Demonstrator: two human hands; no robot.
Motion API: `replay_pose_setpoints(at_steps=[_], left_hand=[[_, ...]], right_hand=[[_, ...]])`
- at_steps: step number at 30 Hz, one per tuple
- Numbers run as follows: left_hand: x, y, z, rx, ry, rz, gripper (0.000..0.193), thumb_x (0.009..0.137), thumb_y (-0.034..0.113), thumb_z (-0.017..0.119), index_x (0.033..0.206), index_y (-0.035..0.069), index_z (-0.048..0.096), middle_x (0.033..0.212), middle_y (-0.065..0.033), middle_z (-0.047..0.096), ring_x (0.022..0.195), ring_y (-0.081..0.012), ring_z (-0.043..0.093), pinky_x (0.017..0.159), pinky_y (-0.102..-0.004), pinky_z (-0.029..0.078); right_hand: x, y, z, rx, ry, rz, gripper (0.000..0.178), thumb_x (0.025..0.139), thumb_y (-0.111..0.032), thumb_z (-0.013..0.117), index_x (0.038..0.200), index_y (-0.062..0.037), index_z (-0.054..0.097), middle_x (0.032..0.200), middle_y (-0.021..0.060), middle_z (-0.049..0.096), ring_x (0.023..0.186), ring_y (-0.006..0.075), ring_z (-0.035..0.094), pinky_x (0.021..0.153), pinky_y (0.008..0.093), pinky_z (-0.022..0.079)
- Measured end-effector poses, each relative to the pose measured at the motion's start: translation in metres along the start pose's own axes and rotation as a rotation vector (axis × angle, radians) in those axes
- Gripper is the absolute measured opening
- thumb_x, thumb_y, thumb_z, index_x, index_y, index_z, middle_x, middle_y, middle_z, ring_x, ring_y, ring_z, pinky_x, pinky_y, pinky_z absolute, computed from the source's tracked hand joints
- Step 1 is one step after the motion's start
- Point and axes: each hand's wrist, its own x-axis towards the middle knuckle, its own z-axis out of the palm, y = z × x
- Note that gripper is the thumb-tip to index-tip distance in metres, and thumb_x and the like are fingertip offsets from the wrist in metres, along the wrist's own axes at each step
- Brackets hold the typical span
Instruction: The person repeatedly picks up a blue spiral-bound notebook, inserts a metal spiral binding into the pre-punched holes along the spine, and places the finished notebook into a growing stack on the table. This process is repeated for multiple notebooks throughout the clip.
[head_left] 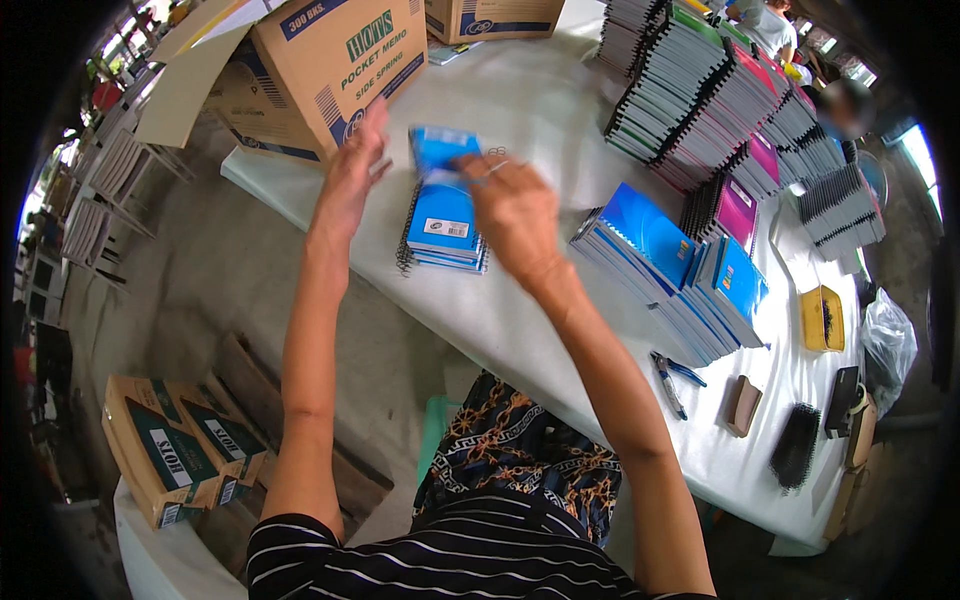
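Observation:
My right hand [515, 215] grips the edge of a small blue notebook [436, 147], blurred by motion, above the far end of a short stack. That stack of blue spiral notebooks [445, 208] lies on the white-covered table, its coils sticking out at the sides and a white label on the top cover. To the left, my left hand [355, 170] is raised with its fingers stretched, holding nothing, apart from the stack and beside a large open cardboard box [335, 75].
Blue notebook piles [650, 240] stand right of my right hand, with tall spiral-bound stacks [690, 100] behind. Pliers [672, 382], a brown block [744, 406], black wire coils [796, 446] and a yellow tray [822, 320] lie rightward. Cartons [165, 450] sit lower left.

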Motion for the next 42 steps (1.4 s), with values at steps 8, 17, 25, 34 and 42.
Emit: replay_pose_setpoints(at_steps=[8,17,25,34,42], left_hand=[[-0.005,-0.048,0.011,0.398,-0.367,0.06,0.072,0.08,0.012,0.075,0.144,0.002,0.043,0.156,-0.0152,0.031,0.145,-0.0217,0.026,0.118,-0.0354,0.017],[-0.053,-0.013,0.079,1.024,-0.088,0.557,0.077,0.078,0.011,0.076,0.147,0.015,0.041,0.157,-0.0086,0.031,0.148,-0.0354,0.014,0.118,-0.0464,0.02],[-0.177,-0.039,0.222,0.689,-0.228,0.764,0.083,0.079,0.006,0.07,0.147,-0.009,0.025,0.154,-0.0299,0.024,0.141,-0.0527,0.02,0.112,-0.0598,0.021],[-0.161,-0.044,0.213,-0.01,-0.913,0.093,0.064,0.085,-0.006,0.06,0.145,0.004,0.041,0.14,-0.015,0.054,0.136,-0.0263,0.044,0.111,-0.0405,0.036],[-0.165,-0.095,0.216,0.02,-0.851,0.05,0.084,0.078,0.003,0.073,0.151,0.01,0.03,0.156,-0.0092,0.03,0.144,-0.0301,0.028,0.118,-0.0437,0.023]], right_hand=[[-0.071,0.026,-0.085,-0.168,-0.083,0.289,0.027,0.082,-0.015,0.071,0.107,-0.0058,0.068,0.119,0.012,0.064,0.111,0.0296,0.058,0.1,0.0469,0.04],[-0.126,0.061,-0.107,-0.548,-0.314,0.246,0.048,0.08,0.008,0.059,0.128,0.0079,0.053,0.132,0.0273,0.055,0.125,0.0376,0.053,0.103,0.0443,0.046],[-0.09,-0.029,-0.166,0.225,-0.001,0.958,0.014,0.09,-0.01,0.064,0.093,0.0038,0.065,0.083,0.0189,0.067,0.067,0.0122,0.066,0.056,0.0314,0.051],[-0.217,0.003,-0.239,0.331,0.125,0.807,0.073,0.07,-0.026,0.084,0.129,-0.0018,0.048,0.13,0.012,0.056,0.127,0.0268,0.048,0.108,0.0407,0.038],[-0.262,-0.001,-0.18,0.843,0.138,1.054,0.023,0.087,-0.001,0.068,0.099,-0.0029,0.048,0.107,0.0092,0.065,0.098,0.0155,0.058,0.083,0.03,0.046]])
